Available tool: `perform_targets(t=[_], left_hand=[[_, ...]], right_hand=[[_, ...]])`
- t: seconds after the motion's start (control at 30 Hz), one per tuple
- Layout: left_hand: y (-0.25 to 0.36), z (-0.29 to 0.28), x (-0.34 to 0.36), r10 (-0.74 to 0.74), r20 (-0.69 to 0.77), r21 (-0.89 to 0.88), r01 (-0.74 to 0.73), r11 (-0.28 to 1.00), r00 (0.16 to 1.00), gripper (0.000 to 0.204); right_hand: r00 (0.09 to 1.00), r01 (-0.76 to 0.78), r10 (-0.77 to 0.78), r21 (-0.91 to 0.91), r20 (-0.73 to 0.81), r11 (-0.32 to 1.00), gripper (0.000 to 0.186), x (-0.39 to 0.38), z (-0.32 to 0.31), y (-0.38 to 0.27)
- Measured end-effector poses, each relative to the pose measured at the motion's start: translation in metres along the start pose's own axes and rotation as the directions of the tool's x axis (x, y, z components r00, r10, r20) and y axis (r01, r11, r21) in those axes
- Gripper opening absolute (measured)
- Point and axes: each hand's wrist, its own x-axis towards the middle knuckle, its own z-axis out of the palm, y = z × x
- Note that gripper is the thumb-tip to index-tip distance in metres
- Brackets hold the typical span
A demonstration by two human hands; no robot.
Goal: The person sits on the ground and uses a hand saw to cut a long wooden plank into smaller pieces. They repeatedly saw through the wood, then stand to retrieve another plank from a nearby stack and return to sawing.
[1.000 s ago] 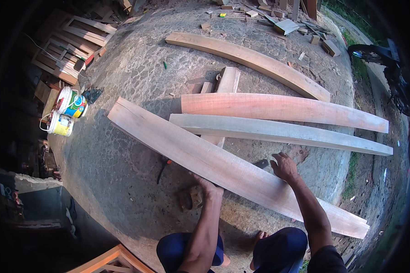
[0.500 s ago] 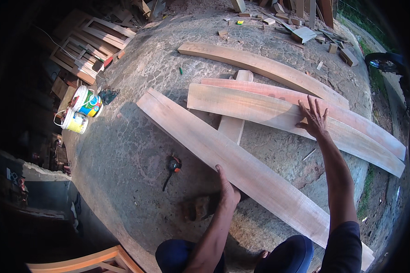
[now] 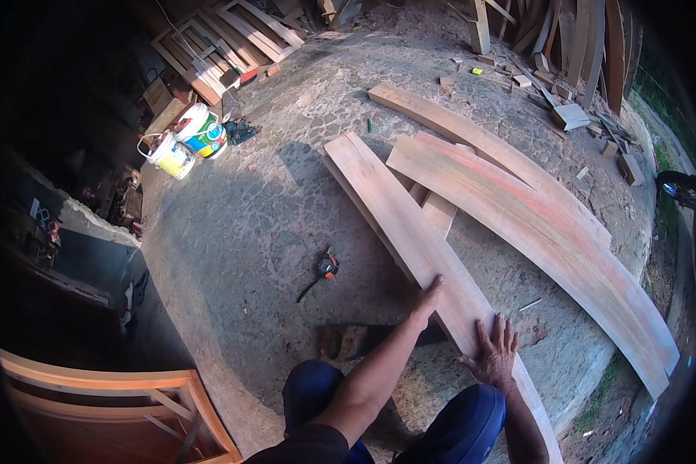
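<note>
A long pale wooden plank (image 3: 410, 224) slants from the far middle toward my knees, with another board's edge showing beneath its left side. My left hand (image 3: 427, 298) grips the plank's left edge, thumb on top and the other fingers hidden. Lower down, my right hand (image 3: 493, 352) lies flat on the same plank, its fingers spread. To the right, a pale board (image 3: 503, 209) overlaps a pinkish board (image 3: 564, 224). A crosspiece (image 3: 439, 213) lies under them. Left of the plank, a black and orange tape measure (image 3: 327, 267) rests on the concrete.
What looks like a handsaw's wooden handle (image 3: 345, 342) lies near my knees. A curved timber (image 3: 472, 143) lies farther back. Two buckets (image 3: 172, 157) stand at left, a wooden frame (image 3: 93, 379) at lower left. Offcuts (image 3: 571, 116) litter the far right; a wheel (image 3: 679, 188) shows beyond.
My right hand has left the pale board on the right and come down onto the nearer plank. My left hand still grips that plank's edge. The view has turned, shifting the scene.
</note>
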Motion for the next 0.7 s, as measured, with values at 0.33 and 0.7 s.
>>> perform_targets(t=[0.33,0.7], left_hand=[[0.051,-0.063,0.003,0.275,-0.135,0.773,-0.072,0.630,0.952,0.099],[0.089,-0.361,0.078,0.201,0.100,0.958,-0.149,0.247,0.974,0.081]], right_hand=[[0.999,-0.019,0.020,0.040,-0.026,0.999,0.098,0.003,0.005,0.003],[0.999,-0.024,0.019,-0.130,-0.038,0.991,0.098,0.007,0.019,-0.001]])
